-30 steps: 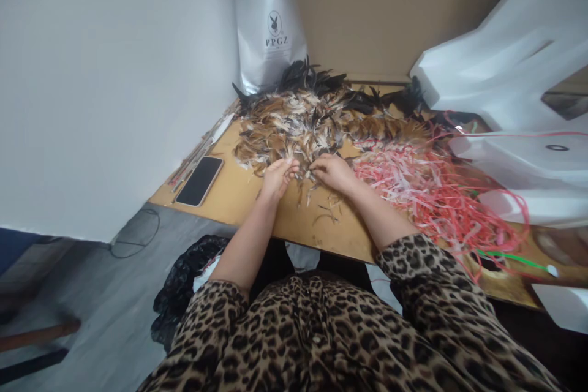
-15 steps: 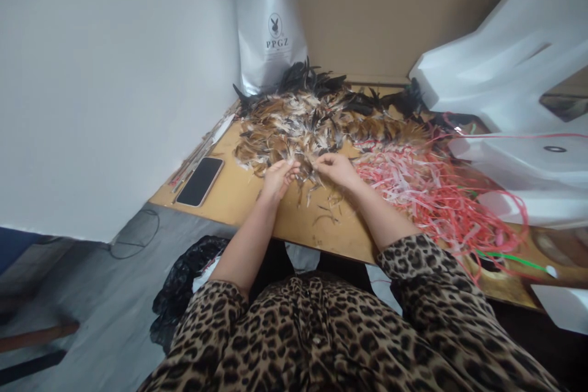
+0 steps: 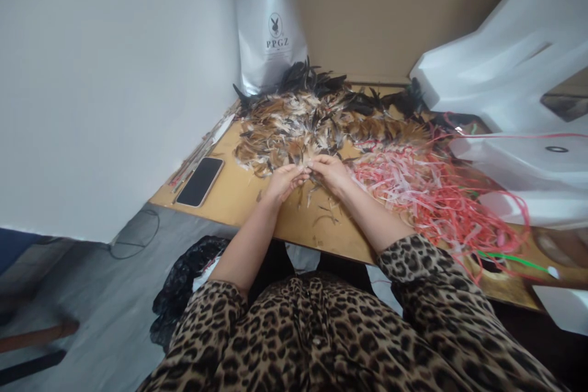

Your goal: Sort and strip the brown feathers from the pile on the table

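My left hand (image 3: 287, 180) is closed in a pinch at the near edge of a feather pile (image 3: 294, 122). My right hand (image 3: 331, 173) is pinched too, its fingertips meeting those of the left. Between them shows a small pale feather (image 3: 306, 165), mostly covered by the fingers. Brown, white and black feathers make up the pile, with the long dark ones at the back. Several loose feathers (image 3: 327, 215) lie on the wooden table (image 3: 248, 199) just below my hands.
A phone (image 3: 201, 181) lies at the table's left, by thin rods. Tangled pink and red strips (image 3: 427, 196) cover the right side. Behind the feathers stands a silvery bag (image 3: 269, 30); white molded pieces (image 3: 500, 43) rise at right. A black plastic bag (image 3: 188, 288) is below the table edge.
My hands were a little apart and have come together at the fingertips. The right hand has moved left, and the left slightly right. The feather pile looks unchanged.
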{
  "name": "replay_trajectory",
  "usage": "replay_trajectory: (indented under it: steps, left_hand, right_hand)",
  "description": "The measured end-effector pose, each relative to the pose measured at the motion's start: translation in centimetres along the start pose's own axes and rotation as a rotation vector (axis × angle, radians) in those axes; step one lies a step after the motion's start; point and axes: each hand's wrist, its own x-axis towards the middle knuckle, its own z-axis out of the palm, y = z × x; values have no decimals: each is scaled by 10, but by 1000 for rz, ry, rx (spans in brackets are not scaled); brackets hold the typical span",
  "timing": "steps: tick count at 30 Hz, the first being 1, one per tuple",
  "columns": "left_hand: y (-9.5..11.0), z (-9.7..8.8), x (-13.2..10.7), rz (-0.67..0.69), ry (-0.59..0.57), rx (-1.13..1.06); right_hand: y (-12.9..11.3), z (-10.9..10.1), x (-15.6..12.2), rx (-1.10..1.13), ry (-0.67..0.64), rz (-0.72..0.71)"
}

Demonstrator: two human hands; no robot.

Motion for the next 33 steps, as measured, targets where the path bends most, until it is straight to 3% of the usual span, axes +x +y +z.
replay_trajectory:
  steps: [12,16,20,24,29,33]
  left_hand:
    - [1,4,-1,-35,18,39]
    - [3,1,-1,59,57,55]
    - [7,-4,3,201,191,-47]
    - [8,-7,6,227,256,-99]
    - [8,-5,5,232,272,-110]
    - [10,-6,4,260,284,-131]
  right_hand:
    - [3,1,-1,-158,42,-118]
    - [4,-1,2,-202,20,-136]
    - [2,-6,4,-529,49,-284]
    - [2,-8,2,-960,10,-434]
    - [3,0,-3,-1275,-11,-342]
    - [5,3,-2,-1326,-16,-317]
